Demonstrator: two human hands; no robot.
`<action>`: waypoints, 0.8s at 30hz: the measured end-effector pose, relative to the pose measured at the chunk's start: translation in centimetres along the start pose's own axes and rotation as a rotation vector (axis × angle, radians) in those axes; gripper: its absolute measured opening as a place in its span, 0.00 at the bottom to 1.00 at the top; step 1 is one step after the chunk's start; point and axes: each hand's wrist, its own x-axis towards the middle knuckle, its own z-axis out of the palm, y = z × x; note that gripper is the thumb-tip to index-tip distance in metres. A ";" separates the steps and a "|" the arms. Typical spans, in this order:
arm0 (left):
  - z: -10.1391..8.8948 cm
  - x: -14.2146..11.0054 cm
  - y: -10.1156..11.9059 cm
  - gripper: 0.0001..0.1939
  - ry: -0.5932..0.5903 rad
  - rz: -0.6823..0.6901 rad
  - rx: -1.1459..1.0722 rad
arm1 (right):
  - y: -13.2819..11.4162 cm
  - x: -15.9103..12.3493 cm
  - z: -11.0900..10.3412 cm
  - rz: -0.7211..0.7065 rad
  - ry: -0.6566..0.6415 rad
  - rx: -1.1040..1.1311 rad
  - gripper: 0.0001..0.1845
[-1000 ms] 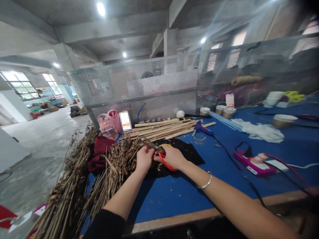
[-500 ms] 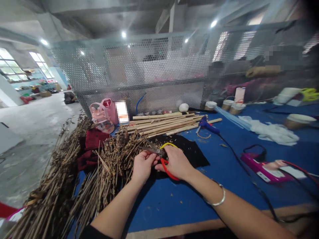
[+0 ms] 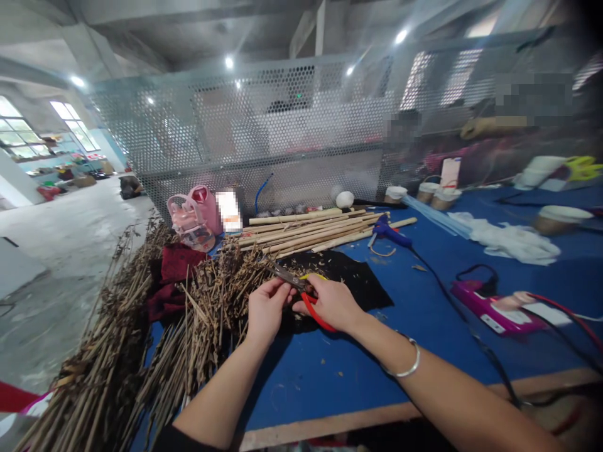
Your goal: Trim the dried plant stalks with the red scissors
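Note:
My right hand (image 3: 332,302) grips scissors with red and yellow handles (image 3: 307,296), their dark blades pointing left toward a heap of dry brown twigs (image 3: 207,301). My left hand (image 3: 264,309) is closed in a pinch on a twig right at the blades, above a black cloth (image 3: 358,282) spread on the blue table (image 3: 358,370). A silver bangle sits on my right wrist.
Pale bamboo sticks (image 3: 320,231) lie behind the cloth. A larger bundle of twigs (image 3: 89,376) hangs off the table's left end. A pink bag (image 3: 194,216) stands by a perforated metal screen (image 3: 264,138). To the right lie a purple tool with cables (image 3: 490,311), white cloth (image 3: 511,242) and cups (image 3: 433,194).
The view has shifted slightly. Both hands stay together at the twig heap, and the scissors' handles have closed a little.

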 end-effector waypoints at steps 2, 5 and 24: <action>-0.1 0.0 0.0 0.13 0.018 0.005 0.021 | -0.1 0.0 -0.1 -0.045 0.028 -0.002 0.26; -0.3 0.0 0.0 0.11 0.019 0.012 0.065 | -0.2 -0.1 -0.3 -0.084 0.059 0.000 0.25; -0.2 -0.5 0.0 0.12 0.003 0.131 0.275 | -0.5 -0.5 0.1 -0.049 0.037 0.141 0.21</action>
